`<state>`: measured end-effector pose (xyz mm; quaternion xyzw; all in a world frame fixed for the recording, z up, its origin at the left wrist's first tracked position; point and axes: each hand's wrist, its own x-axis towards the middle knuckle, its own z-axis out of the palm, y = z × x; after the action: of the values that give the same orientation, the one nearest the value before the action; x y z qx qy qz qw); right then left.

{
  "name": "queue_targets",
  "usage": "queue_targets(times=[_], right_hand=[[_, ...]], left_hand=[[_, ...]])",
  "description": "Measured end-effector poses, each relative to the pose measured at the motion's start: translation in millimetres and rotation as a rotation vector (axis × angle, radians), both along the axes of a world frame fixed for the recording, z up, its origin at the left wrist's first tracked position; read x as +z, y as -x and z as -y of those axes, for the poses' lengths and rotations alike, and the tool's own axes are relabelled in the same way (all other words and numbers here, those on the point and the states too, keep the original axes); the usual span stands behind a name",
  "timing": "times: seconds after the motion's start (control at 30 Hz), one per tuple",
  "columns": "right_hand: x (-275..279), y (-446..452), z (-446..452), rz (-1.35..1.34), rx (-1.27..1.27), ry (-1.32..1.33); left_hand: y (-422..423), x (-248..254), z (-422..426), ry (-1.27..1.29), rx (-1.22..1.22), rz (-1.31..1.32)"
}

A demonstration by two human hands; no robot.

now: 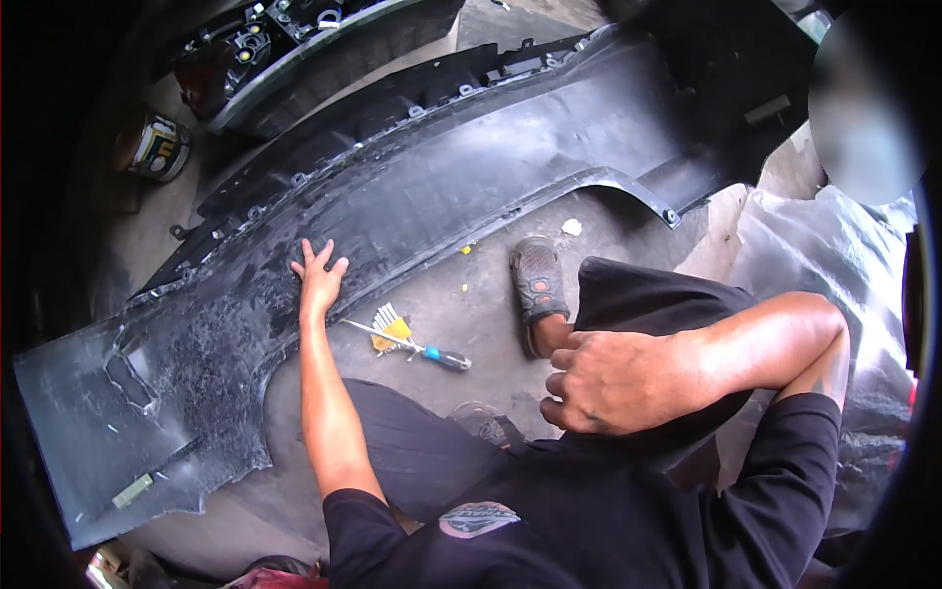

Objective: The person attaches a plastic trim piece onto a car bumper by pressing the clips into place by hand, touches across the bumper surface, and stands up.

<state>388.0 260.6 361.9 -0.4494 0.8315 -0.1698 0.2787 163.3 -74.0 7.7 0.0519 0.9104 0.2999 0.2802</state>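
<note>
A long black plastic car bumper cover (442, 172) lies on the floor across the view, its surface scuffed and dusty. My left hand (319, 278) rests on it, fingers spread, holding nothing. To the left of that hand the plastic looks rough, with a jagged hole (128, 378) farther along. My right hand (613, 383) is curled closed over my bent leg; its palm side is hidden, so I cannot see whether anything is in it. Between my hands, a screwdriver (446, 358) with a blue and black handle lies by a yellow-and-white bundle (392, 329).
A small greenish-grey strip (132, 491) lies on the bumper's left end. Behind stand a labelled tin (157, 149) and another dark car part (334, 59). Crumpled plastic sheeting (814, 255) covers the right side. My sandalled foot (540, 285) is near the bumper's edge.
</note>
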Motion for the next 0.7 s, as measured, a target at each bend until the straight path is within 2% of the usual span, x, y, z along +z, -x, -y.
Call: queue_targets(times=[0.7], right_hand=[[2.6,2.8,1.0,0.033,0.03,-0.044]], left_hand=[[0.8,-0.6,1.0,0.001,-0.011,-0.004]])
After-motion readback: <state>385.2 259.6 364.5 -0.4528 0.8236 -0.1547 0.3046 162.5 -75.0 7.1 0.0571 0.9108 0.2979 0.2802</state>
